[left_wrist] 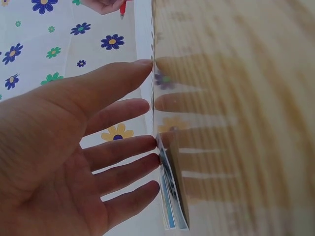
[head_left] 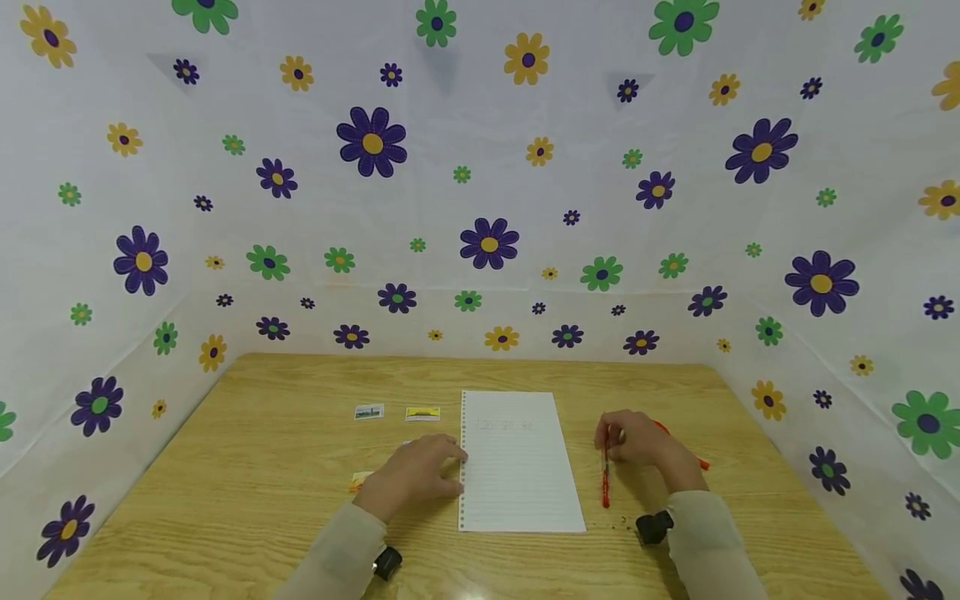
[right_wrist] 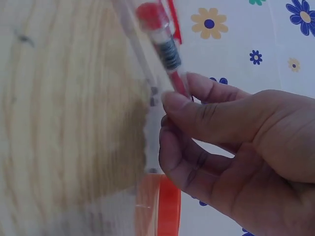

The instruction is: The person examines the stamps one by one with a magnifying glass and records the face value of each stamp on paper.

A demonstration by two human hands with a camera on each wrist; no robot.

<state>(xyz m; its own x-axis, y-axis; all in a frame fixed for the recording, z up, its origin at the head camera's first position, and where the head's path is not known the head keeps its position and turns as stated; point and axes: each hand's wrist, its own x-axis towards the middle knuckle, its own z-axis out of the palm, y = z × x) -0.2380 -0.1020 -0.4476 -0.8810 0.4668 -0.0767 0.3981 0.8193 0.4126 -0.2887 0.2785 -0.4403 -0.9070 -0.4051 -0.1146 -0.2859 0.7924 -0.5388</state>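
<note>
A lined sheet of paper with punched holes down its left side lies mid-table, faint handwriting near its top. My left hand rests at that punched edge, thumb and fingers spread and fairly straight. Beneath its fingertips in the left wrist view are small picture cards, partly hidden in the head view. To the right of the sheet, my right hand pinches a red pen between thumb and fingers. The right wrist view shows the pen's clear barrel and red end.
Two small picture cards, one greenish and one yellow, lie at the back left. An orange-red round object sits behind my right hand. Small dark crumbs dot the wooden table. Flowered cloth hangs around it.
</note>
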